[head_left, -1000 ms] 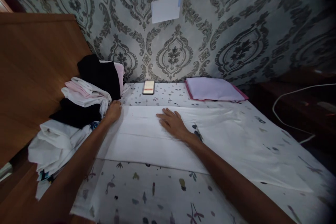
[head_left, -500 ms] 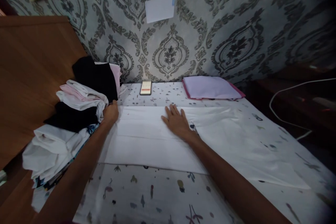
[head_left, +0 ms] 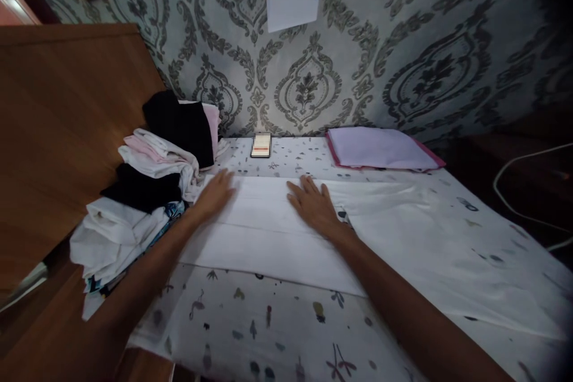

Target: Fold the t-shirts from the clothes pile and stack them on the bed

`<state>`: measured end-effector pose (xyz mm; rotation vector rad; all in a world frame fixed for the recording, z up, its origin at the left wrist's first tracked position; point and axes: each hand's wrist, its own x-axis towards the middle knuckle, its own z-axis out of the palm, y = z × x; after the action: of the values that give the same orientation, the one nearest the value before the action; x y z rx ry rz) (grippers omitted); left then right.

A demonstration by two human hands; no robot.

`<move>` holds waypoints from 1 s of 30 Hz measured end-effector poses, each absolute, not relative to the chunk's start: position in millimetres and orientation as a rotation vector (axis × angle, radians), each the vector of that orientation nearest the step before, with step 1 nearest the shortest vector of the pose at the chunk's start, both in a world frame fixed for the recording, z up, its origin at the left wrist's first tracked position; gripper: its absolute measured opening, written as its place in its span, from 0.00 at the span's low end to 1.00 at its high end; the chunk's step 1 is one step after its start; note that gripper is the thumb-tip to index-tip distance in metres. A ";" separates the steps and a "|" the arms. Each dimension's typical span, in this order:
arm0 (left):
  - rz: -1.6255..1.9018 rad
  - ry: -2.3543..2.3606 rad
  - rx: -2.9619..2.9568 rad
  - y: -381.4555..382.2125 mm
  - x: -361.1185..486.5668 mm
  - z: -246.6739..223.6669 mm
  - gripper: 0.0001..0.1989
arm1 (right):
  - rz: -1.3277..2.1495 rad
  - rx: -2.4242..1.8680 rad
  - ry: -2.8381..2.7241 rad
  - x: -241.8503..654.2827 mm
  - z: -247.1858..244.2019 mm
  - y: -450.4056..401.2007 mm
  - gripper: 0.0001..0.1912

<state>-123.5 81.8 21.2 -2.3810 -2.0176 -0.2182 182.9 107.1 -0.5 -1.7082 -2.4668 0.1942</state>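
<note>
White trousers (head_left: pixel 268 242) lie stretched out across the patterned sheet, with the leg parts spreading off to the right. My right hand (head_left: pixel 312 205) rests flat on their middle, fingers spread. Over the left end of the cloth is my left hand (head_left: pixel 216 193), its fingers extended and slightly blurred; whether it touches the fabric I cannot tell. Neither hand grips anything. Just left of my left hand stands a heap of folded clothes (head_left: pixel 147 188), in black, white and pink.
A phone with a lit screen (head_left: pixel 261 145) lies near the wall. Behind the trousers sits a folded lilac cloth with a pink border (head_left: pixel 385 148). A wooden board (head_left: pixel 71 107) borders the left side. A white cable (head_left: pixel 505 203) hangs at the right.
My left hand has come away from the left end of the trousers and moved right over them, its fingers opening out. My right hand stays flat. The view has shifted slightly left.
</note>
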 end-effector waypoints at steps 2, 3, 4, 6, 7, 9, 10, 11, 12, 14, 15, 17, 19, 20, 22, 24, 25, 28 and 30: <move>-0.191 -1.954 -2.550 69.4 -118.9 8.6 0.28 | 0.189 -1.699 -2.472 184.0 -1.0 106.5 0.27; -0.173 -1.975 -2.569 64.3 -119.7 3.7 0.29 | 0.182 -1.696 -2.474 184.5 -1.7 106.7 0.27; -0.159 -2.012 -2.553 60.3 -122.3 0.0 0.29 | 0.172 -1.690 -2.476 185.0 -2.7 107.0 0.27; -0.128 -2.085 -2.487 55.1 -131.6 -3.2 0.30 | 0.149 -1.670 -2.481 185.8 -5.2 108.3 0.27; -0.106 -2.117 -2.449 53.8 -137.2 -3.3 0.31 | 0.139 -1.662 -2.481 186.1 -6.3 108.9 0.27; -0.058 -2.181 -2.364 52.7 -147.7 -1.6 0.32 | 0.123 -1.659 -2.481 186.4 -7.8 109.6 0.27; -0.043 -2.211 -2.326 53.0 -151.9 -0.3 0.34 | 0.118 -1.665 -2.480 186.5 -7.9 109.7 0.27; -0.043 -2.238 -2.298 53.7 -155.1 1.2 0.35 | 0.117 -1.672 -2.480 186.5 -7.6 109.6 0.27; -0.057 -2.261 -2.281 55.0 -157.4 2.8 0.36 | 0.117 -1.676 -2.480 186.3 -7.2 109.3 0.27; -0.114 -2.288 -2.271 59.7 -159.2 6.6 0.35 | 0.119 -1.674 -2.482 186.0 -6.0 108.8 0.27; -0.151 -2.291 -2.270 63.2 -158.8 8.7 0.34 | 0.123 -1.671 -2.484 185.8 -5.6 108.6 0.27; -0.221 -2.258 -2.290 72.0 -156.7 12.4 0.31 | 0.131 -1.669 -2.486 185.7 -5.4 108.2 0.27; -0.215 -2.207 -2.360 82.3 -154.6 14.1 0.31 | 0.134 -1.670 -2.487 185.7 -6.2 107.4 0.27; -0.192 -2.190 -2.400 87.4 -154.3 13.9 0.31 | 0.132 -1.668 -2.487 185.8 -6.8 107.0 0.27; -0.125 -2.188 -2.453 95.7 -155.5 12.2 0.33 | 0.129 -1.664 -2.488 186.0 -8.1 106.2 0.27; -0.083 -2.220 -2.451 99.6 -157.8 11.5 0.34 | 0.145 -1.666 -2.491 186.5 -8.7 106.3 0.28; -0.078 -2.234 -2.449 99.1 -158.5 12.5 0.34 | 0.160 -1.671 -2.492 187.0 -8.5 106.9 0.28; -0.119 -2.247 -2.479 85.9 -154.9 19.9 0.34 | 0.237 -1.667 -2.495 188.8 -5.6 110.5 0.28; -0.206 -2.214 -2.513 66.8 -147.2 24.2 0.34 | 0.326 -1.670 -2.489 189.4 -1.8 111.2 0.27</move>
<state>-147.2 66.8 24.2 -2.5131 -2.2136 -0.2062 189.4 111.2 -1.8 -1.6700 -2.4885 0.3257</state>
